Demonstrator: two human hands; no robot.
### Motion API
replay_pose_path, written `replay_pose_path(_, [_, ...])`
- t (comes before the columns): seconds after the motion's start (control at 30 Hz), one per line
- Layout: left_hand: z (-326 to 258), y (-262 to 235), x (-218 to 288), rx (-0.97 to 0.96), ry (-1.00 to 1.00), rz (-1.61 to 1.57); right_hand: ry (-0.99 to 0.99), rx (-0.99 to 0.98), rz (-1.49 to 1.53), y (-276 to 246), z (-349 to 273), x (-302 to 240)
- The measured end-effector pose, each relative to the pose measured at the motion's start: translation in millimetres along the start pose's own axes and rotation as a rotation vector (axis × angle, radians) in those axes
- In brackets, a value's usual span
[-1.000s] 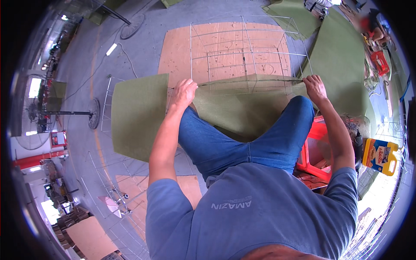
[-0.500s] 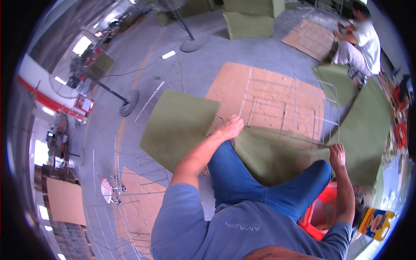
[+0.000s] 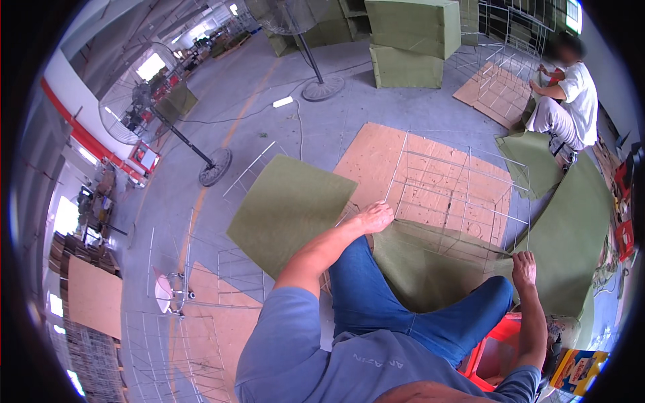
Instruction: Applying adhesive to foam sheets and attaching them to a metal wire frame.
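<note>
Between my two hands a green fabric sheet [image 3: 423,275] is stretched across my knees, its top edge pulled nearly straight. My left hand [image 3: 376,217] is closed on the left end of that edge, and my right hand [image 3: 524,267] grips the right end. Just beyond the fabric stands a silver wire frame [image 3: 468,176], and the fabric's edge lies along its near side. Whether the two are joined there I cannot tell. Under the frame is a tan board [image 3: 366,154]. To the left of my left hand is a flat green panel [image 3: 289,205].
More green fabric [image 3: 571,248] spreads to my right, by a red stool [image 3: 494,346] and a yellow container [image 3: 579,371]. Pedestal fans stand ahead [image 3: 322,87] and left [image 3: 215,166]. A co-worker [image 3: 571,101] sits far right beside wire frames. Green boxes [image 3: 410,64] are stacked at the back.
The view has tilted upward, so the scene sits lower in the picture. Both my hands keep hold of the fabric edge, with little visible movement between them.
</note>
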State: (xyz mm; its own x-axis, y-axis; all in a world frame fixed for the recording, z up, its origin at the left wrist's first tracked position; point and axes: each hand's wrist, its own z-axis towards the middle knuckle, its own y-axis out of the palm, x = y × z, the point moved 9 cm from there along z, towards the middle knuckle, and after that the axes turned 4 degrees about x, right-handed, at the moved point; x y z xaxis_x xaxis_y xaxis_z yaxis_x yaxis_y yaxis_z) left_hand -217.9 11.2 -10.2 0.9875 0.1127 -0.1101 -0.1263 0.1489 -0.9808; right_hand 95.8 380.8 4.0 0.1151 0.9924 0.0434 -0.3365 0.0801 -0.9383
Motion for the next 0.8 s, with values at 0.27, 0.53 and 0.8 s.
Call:
replay_pose_path(0.27, [-61, -1, -29, 0.531, -1.066, -0.164, 0.078, -0.024, 0.011, 0, -5, -2])
replay_pose_path(0.53, [-62, 81, -55, 0.216, -1.277, -1.156, 0.819, 0.218, 0.331, 32, -52, 62])
replay_pose_path(0.8, [-70, 69, -63, 0.308, -1.303, -1.265, 1.191, 0.198, 1.05, 26, -34, 86])
